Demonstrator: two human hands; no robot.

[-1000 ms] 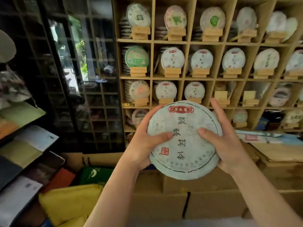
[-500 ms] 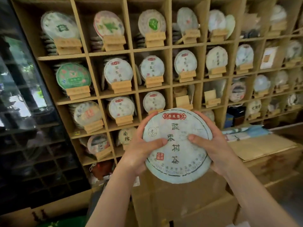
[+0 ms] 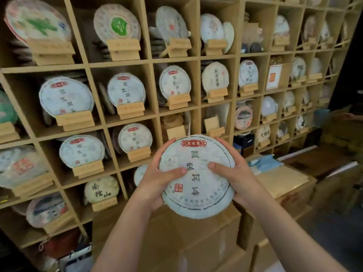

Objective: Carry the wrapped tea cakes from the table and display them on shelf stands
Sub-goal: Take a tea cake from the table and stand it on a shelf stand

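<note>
Tea cake [image 3: 198,179]: now nearer the shelf [image 3: 155,61] than half a second ago, its cubbies larger around it. You hold it face-up before an empty stand [image 3: 175,132]. Left hand [image 3: 155,177], right hand [image 3: 235,173]: both grips clasp its rim, thumbs across the wrapper.

Top-left tea cake [image 3: 37,22] is smeared with motion blur and clipped by the frame edge, so its green print is unreadable. The far-right cubbies [image 3: 314,79] are too small and soft to make out any labels. The back of the held tea cake [image 3: 196,177] is hidden, and the fingers behind it mostly are too.
</note>
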